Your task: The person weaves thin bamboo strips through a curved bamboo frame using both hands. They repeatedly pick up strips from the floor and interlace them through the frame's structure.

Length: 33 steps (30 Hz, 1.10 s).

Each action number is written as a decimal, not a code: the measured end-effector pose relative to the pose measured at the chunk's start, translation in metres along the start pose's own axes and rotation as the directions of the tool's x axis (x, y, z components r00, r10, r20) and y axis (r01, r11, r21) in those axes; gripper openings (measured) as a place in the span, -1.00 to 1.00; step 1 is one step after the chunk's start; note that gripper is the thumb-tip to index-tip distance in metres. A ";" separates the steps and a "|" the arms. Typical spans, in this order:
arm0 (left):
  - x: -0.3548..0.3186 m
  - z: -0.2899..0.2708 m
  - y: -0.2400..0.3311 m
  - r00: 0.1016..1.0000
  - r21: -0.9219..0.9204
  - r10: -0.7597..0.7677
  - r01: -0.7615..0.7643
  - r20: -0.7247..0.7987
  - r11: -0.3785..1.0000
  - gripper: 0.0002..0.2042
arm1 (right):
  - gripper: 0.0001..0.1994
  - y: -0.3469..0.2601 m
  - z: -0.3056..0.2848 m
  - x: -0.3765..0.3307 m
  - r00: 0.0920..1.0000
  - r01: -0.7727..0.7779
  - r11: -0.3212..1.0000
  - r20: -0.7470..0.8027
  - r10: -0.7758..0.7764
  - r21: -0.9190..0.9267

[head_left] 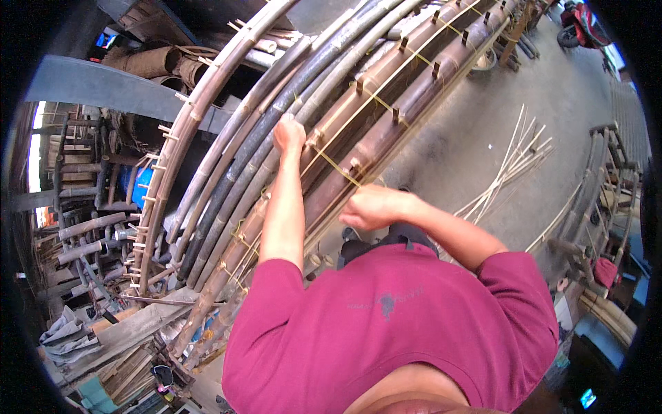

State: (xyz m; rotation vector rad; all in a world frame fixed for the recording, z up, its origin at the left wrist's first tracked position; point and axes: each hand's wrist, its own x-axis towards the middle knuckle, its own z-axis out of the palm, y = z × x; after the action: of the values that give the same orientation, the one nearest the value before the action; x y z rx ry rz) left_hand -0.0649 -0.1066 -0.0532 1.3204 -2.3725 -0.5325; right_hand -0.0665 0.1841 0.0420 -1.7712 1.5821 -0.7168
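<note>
Two long brown bamboo poles run side by side diagonally, a farther pole (383,69) and a nearer pole (372,141), with short dark pegs standing along them. Thin yellow cord (334,163) crosses both poles between my hands. My left hand (289,135) is a closed fist at the outer side of the farther pole, in line with the cord. Beside the nearer pole, my right hand (376,207) is also closed, where the cord runs up to it. The cord inside both fists is hidden by the fingers. More cord crossings (376,98) span the poles farther along.
Several dark and grey bamboo poles (238,162) lie at the left, next to a curved pole with light pegs (176,141). Thin bamboo sticks (507,162) lie on the concrete floor at the right. Bamboo frames (610,172) stand at the right edge, a red motorbike (583,24) beyond.
</note>
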 end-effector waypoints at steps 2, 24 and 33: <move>-0.010 0.002 -0.008 0.994 0.076 0.008 -0.016 0.107 0.997 -0.75 | -0.64 0.020 0.014 -0.001 0.964 -0.232 0.939 0.069 0.257 -0.254; -0.128 -0.154 -0.182 0.835 -0.202 0.353 -0.293 0.422 0.935 -0.78 | -0.62 -0.034 0.209 0.045 0.950 -0.195 0.080 0.168 0.263 0.978; -0.199 -0.118 -0.145 0.962 -0.373 0.266 -0.228 0.053 0.899 -0.69 | -0.52 -0.128 0.109 0.190 0.993 0.047 0.910 -0.115 0.001 0.411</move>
State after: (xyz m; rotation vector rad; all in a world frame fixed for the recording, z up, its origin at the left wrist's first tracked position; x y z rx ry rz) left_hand 0.1951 -0.0234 -0.0510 0.8315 -2.3267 -0.9263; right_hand 0.1213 0.0152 0.0662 -1.4572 1.3555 -1.0921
